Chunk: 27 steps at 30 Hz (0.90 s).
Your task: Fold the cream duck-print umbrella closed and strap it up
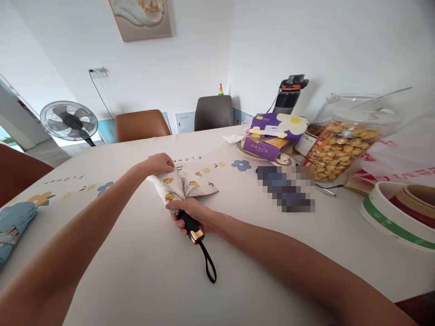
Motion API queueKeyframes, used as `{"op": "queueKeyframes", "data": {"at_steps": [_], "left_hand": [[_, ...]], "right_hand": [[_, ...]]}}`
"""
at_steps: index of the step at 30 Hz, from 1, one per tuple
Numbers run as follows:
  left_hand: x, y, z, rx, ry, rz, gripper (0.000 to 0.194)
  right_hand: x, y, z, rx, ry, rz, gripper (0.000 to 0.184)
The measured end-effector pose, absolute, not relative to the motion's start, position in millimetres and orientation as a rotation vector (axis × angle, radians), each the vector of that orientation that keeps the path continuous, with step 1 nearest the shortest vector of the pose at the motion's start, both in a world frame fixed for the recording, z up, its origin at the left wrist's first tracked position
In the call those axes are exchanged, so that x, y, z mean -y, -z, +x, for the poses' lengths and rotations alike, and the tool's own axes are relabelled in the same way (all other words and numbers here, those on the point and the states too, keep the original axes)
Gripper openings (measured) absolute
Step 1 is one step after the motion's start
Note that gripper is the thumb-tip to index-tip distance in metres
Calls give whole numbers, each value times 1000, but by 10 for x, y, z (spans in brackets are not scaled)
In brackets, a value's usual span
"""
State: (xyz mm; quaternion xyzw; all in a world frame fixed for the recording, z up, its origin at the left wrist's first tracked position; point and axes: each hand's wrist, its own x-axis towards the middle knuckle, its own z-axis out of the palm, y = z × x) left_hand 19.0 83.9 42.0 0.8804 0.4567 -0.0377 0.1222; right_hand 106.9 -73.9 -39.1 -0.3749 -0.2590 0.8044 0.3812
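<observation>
A folding umbrella (pixel 195 184) with white cloth and small yellow duck prints lies across the middle of the table, its handle pointing toward me. My right hand (pixel 190 213) wraps round it where the cloth meets the black handle. Below that hand show a gold-coloured end and a black wrist strap loop. At the far end of the cloth, my left hand (pixel 159 164) has its fingers curled closed against the fabric's upper left edge. The fingertips of the left hand are partly hidden from view.
On the left edge lies a light blue folded cloth item (pixel 15 226). To the right stand purple boxes (pixel 263 146), a black bottle (pixel 288 96), a clear jar of snacks (pixel 346 145) and rolls of tape (pixel 401 222). A blurred-out dark object (pixel 285 188) lies nearer. Chairs (pixel 141 125) line the far side.
</observation>
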Motion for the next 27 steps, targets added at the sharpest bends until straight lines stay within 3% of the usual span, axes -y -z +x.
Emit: {"op": "queueKeyframes", "data": {"at_steps": [8, 15, 20, 23, 27], "left_hand": [[-679, -569, 111, -1056, -677, 2294, 21], [-309, -878, -91, -791, -1059, 2273, 11], [-464, -702, -683, -778, -1077, 2041, 14], [-559, -544, -1101, -771, -899, 1957, 11], [-540, -368, -1486, -935, -633, 1954, 14]], "right_hand": [[701, 401, 1072, 637, -2061, -924, 26], [708, 425, 1104, 628, -2043, -839, 31], [712, 367, 1157, 609, -2069, -796, 43], [708, 354, 1173, 602, -2113, -796, 54], [707, 366, 1169, 591, -2099, -815, 51]]}}
